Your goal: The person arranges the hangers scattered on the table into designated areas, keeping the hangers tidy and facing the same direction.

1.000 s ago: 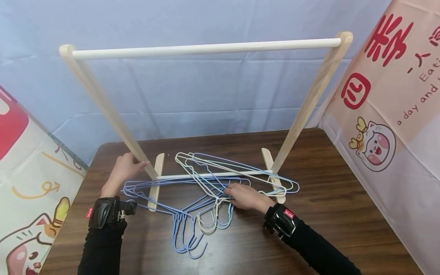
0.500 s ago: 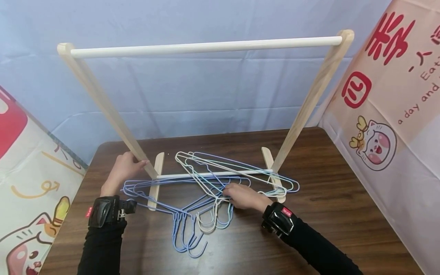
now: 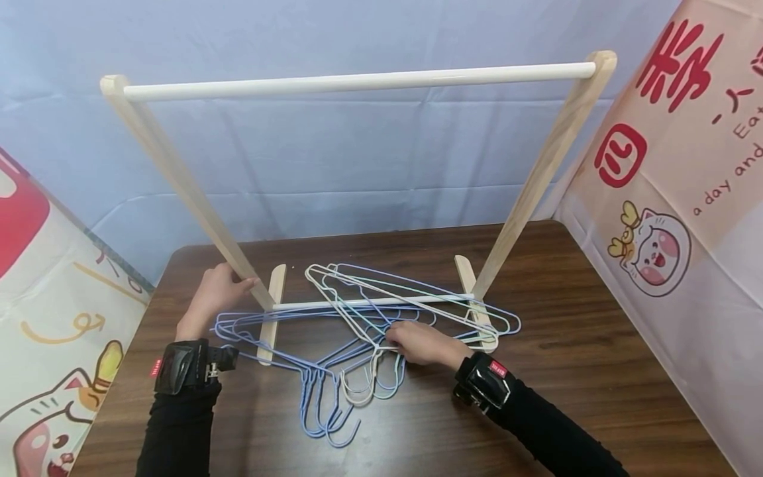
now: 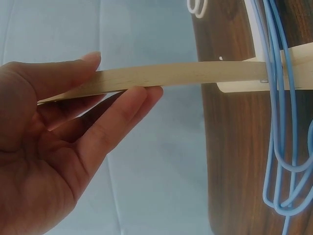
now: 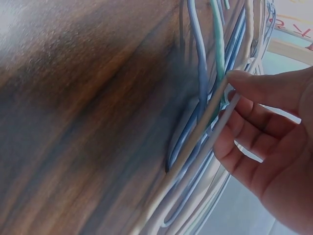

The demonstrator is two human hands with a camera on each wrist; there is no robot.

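Observation:
My left hand (image 3: pixel 217 291) is at the left upright (image 3: pixel 191 199) of a wooden rack. In the left wrist view its thumb lies on one side of the wood and its fingers on the other, holding the post. The right hand (image 3: pixel 423 341) pinches a cream hanger (image 5: pixel 195 133) between thumb and fingers, near the hooks. Blue and teal hangers run close beside those fingertips in the right wrist view, and some lie partly hidden under the hand. Several blue hangers (image 3: pixel 310 371) lie bunched to the left on the table, hooks toward me.
The rack's white top bar (image 3: pixel 357 83) spans high across the back. A lower white bar (image 3: pixel 292 306) joins the feet, and the hangers overlap it. Behind the brown table (image 3: pixel 596 371) hangs a pale blue cloth (image 3: pixel 334 165); printed cloths stand at both sides.
Small hanger parts beside and under my right hand have shifted slightly. The left hand keeps its hold on the upright, and the blue bunch lies as before.

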